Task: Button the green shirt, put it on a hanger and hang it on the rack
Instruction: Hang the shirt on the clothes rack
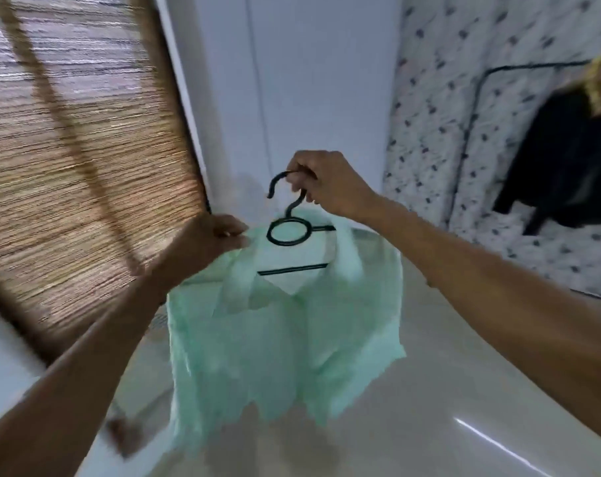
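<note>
A pale green shirt [278, 342] hangs in the air on a black hanger [287, 232], front closed, collar around the hanger's ring. My right hand [321, 182] is shut on the hanger's hook, holding it up. My left hand [211, 241] pinches the shirt at its left shoulder. The black clothes rack [478, 108] stands at the far right against a patterned wall, well away from the shirt.
A dark garment [564, 160] and a yellow item [598, 77] hang on the rack. A woven brown mat [68, 160] leans at the left. A white door or wall [309, 80] is straight ahead. Glossy pale floor [447, 390] lies below.
</note>
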